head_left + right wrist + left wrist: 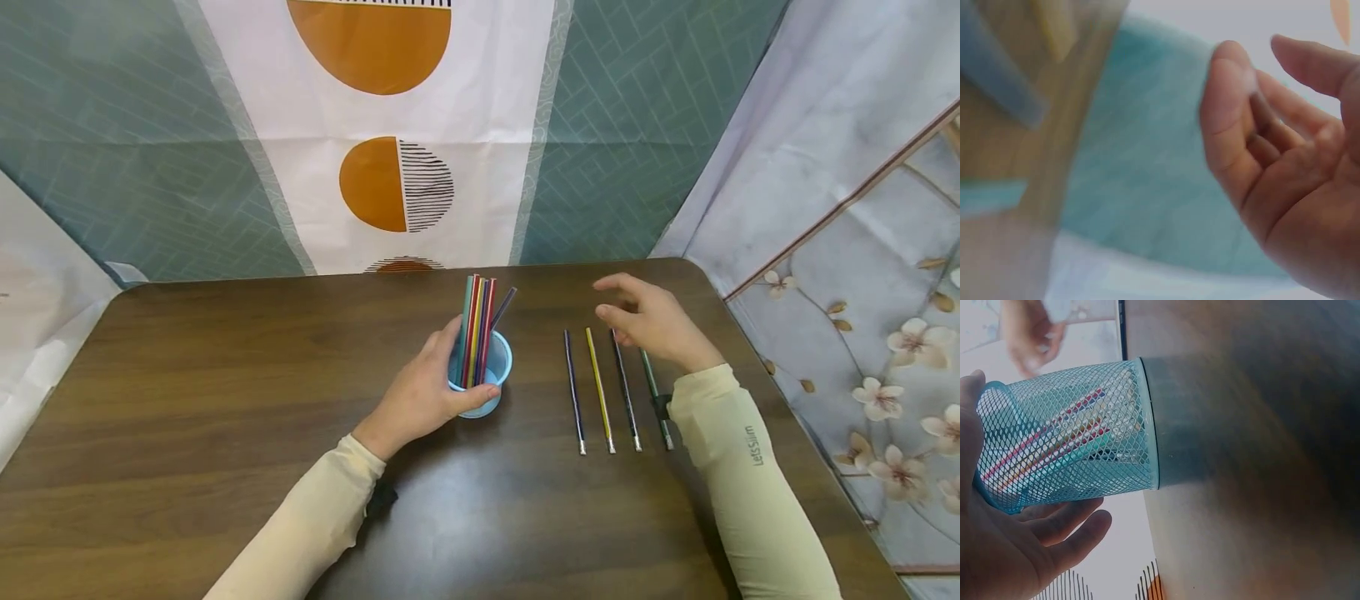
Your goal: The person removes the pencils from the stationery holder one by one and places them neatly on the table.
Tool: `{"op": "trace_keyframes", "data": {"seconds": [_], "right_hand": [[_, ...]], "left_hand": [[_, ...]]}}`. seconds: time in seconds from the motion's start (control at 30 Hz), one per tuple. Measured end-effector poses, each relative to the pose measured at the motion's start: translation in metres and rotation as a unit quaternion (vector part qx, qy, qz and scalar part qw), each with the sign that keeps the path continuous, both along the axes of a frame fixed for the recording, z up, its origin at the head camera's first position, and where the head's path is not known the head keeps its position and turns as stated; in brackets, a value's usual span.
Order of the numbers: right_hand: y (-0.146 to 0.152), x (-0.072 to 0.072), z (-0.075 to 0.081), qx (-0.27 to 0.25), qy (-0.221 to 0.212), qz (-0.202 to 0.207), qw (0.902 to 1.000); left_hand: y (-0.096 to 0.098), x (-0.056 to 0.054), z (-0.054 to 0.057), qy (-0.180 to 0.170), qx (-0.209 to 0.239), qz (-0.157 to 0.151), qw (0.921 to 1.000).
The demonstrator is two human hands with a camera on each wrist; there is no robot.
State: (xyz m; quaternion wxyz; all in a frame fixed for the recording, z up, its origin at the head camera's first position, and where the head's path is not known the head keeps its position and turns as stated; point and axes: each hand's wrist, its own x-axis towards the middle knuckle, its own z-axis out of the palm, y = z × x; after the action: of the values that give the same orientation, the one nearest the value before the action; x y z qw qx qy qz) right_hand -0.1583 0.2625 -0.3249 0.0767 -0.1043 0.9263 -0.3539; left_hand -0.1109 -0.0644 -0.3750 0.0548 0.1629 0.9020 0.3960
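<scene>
My left hand [420,387] grips a light blue mesh pencil cup [1141,425], thumb on its near side and fingers around its far side. Inside the cup stands a bunch of colored pencils [476,333], with one leaning apart to the right. To the right of the cup, a dark blue pencil [574,392], a yellow pencil [600,390], a black pencil [626,396] and a green pencil [649,373] lie in a row on the table. Above their far ends hovers my right hand [652,321], fingers loosely bent, thumb apart, nothing held.
The brown wooden table [225,400] ends at the back against a hanging cloth [622,125] with orange and striped circles on a white band. A pale flowered curtain [847,333] hangs along the right edge.
</scene>
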Motion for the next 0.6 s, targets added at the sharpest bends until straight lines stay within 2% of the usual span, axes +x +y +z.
{"op": "trace_keyframes", "data": {"seconds": [0.07, 0.17, 0.3, 0.37, 0.47, 0.53, 0.6], "right_hand": [[-0.022, 0.008, 0.007, -0.047, 0.025, 0.03, 0.9981], [-0.053, 0.019, 0.01, -0.084, 0.04, 0.078, 0.9926], [-0.079, 0.026, 0.006, -0.071, 0.057, 0.11, 0.9898], [-0.085, 0.026, 0.003, -0.065, 0.076, 0.103, 0.9897], [-0.09, 0.027, -0.002, -0.072, 0.11, 0.069, 0.989], [-0.091, 0.027, -0.003, -0.094, 0.119, 0.044, 0.9874], [-0.092, 0.028, -0.003, -0.13, 0.109, 0.034, 0.9849]], "left_hand": [[0.001, -0.001, 0.0, 0.003, 0.004, 0.0, 1.0], [0.001, -0.001, 0.001, 0.005, 0.002, 0.001, 1.0], [0.001, -0.001, 0.0, 0.007, 0.001, -0.002, 1.0], [0.001, -0.001, -0.001, 0.004, 0.002, -0.004, 1.0], [0.001, -0.001, -0.001, 0.001, 0.004, -0.007, 1.0], [0.001, -0.002, -0.001, 0.001, 0.007, -0.007, 0.9999], [0.001, -0.002, 0.0, 0.003, 0.008, -0.005, 1.0]]}}
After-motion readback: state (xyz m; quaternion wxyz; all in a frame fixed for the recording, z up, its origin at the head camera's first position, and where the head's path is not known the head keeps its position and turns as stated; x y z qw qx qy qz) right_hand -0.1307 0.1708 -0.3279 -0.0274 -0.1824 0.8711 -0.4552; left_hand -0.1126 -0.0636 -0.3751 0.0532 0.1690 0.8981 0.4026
